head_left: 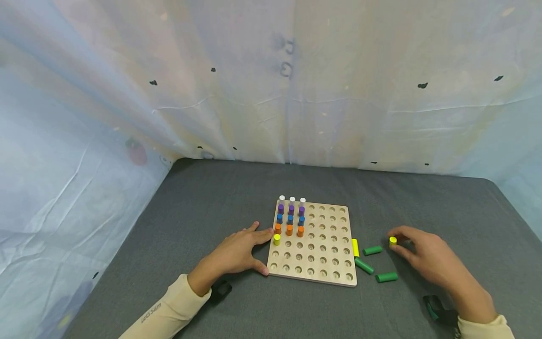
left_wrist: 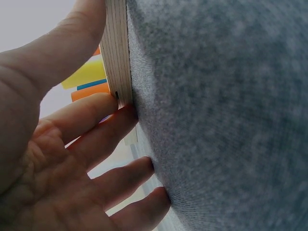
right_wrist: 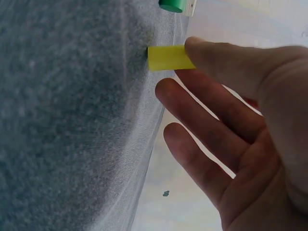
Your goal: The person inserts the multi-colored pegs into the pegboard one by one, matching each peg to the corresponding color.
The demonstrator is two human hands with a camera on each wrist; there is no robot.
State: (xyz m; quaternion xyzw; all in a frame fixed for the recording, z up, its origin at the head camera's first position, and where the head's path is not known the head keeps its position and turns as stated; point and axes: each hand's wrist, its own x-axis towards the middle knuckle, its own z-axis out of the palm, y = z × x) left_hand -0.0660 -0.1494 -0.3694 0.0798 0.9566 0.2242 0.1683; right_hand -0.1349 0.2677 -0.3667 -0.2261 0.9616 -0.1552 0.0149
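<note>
A square wooden pegboard (head_left: pixel 322 263) lies on the table, its left columns holding white, purple, blue and orange pegs in rows. One yellow peg (head_left: pixel 277 239) stands below the orange ones at the left edge. My left hand (head_left: pixel 237 252) rests beside the board with fingers spread, thumb at the near left corner and fingertips at the left side (left_wrist: pixel 118 53). To the right of the board, my right hand (head_left: pixel 427 254) pinches an upright yellow peg (right_wrist: pixel 168 58) between thumb and finger, close over the cloth. The other fingers of that hand are loosely bent.
Another yellow peg (head_left: pixel 355 247) lies against the board's right edge. Green pegs lie between the board and my right hand: one upper (head_left: pixel 372 250), one touching near the edge (head_left: pixel 364 265), one lower (head_left: pixel 386 277). A pale curtain (head_left: pixel 330 122) hangs behind the grey table (head_left: pixel 228 188).
</note>
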